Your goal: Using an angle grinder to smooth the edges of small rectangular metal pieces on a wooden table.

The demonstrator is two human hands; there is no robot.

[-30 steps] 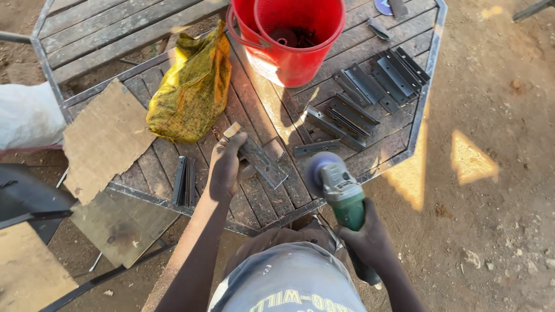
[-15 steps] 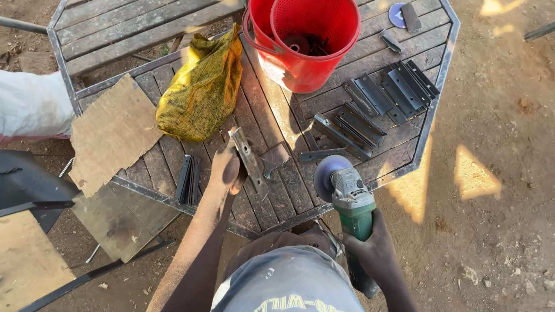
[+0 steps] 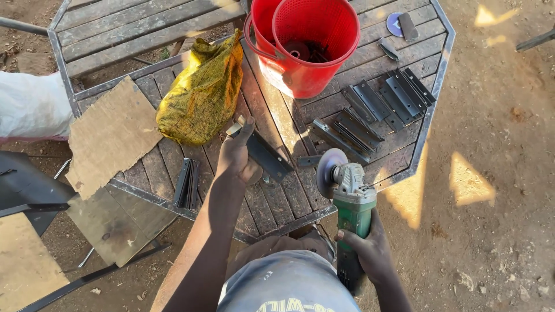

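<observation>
Sunlit dirt is surrounding an octagonal slatted table [image 3: 144,190] where the person is working. Nearest, the right hand [image 3: 370,248] is wrapping closed around the green angle grinder [image 3: 350,199], its disc hanging just off the near table edge; likely heavy, best held by the body. Farther in, the left hand [image 3: 237,156] is closing on a flat metal bar [image 3: 263,153] lying across the slats near the table's middle: probably stiff, weighty, sharp-edged, safest pinched at its end. Beyond, more metal pieces [image 3: 381,107], a yellow bag [image 3: 202,95] and a red bucket [image 3: 309,43] are resting.
</observation>
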